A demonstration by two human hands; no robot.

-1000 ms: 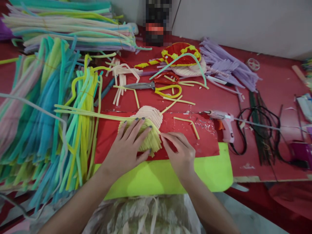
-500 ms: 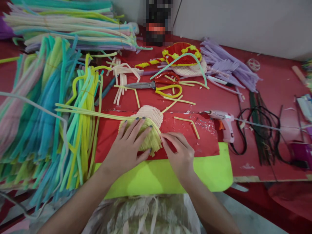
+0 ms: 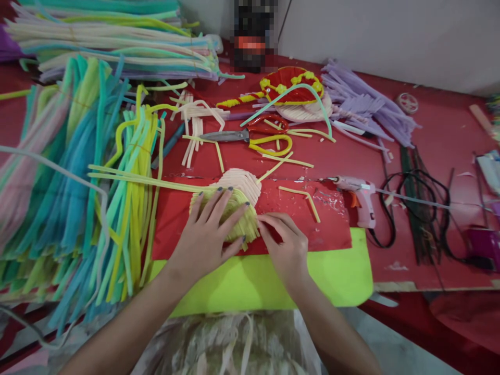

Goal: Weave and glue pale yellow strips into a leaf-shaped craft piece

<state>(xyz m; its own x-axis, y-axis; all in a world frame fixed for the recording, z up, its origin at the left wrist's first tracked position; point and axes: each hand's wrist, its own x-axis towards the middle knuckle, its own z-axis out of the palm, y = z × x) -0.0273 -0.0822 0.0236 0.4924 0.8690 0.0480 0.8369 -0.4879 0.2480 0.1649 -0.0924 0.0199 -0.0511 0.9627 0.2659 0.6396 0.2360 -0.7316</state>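
Note:
My left hand (image 3: 209, 224) lies flat with spread fingers on a pale yellow panel of pipe cleaners (image 3: 242, 221) laid side by side. Long yellow pipe cleaner ends (image 3: 175, 185) run from its top edge out to the left. My right hand (image 3: 287, 239) pinches the end of a yellow pipe cleaner at the panel's right edge, thumb and index finger together. Behind the yellow panel, partly covered by it, a pale pink ribbed panel (image 3: 244, 182) shows. Both panels rest on a red sheet (image 3: 320, 234).
Scissors (image 3: 230, 136) with red and yellow handles lie beyond the panels. A pink glue gun (image 3: 361, 198) with a black cord is at the right. Bundles of coloured pipe cleaners (image 3: 88, 140) fill the left; a purple bundle (image 3: 363, 104) lies at the back. Under the red sheet is a lime mat (image 3: 273, 284).
My left index finger and thumb have shifted slightly to the right over the yellow panel. My right hand has moved a touch left along the edge, still pinching.

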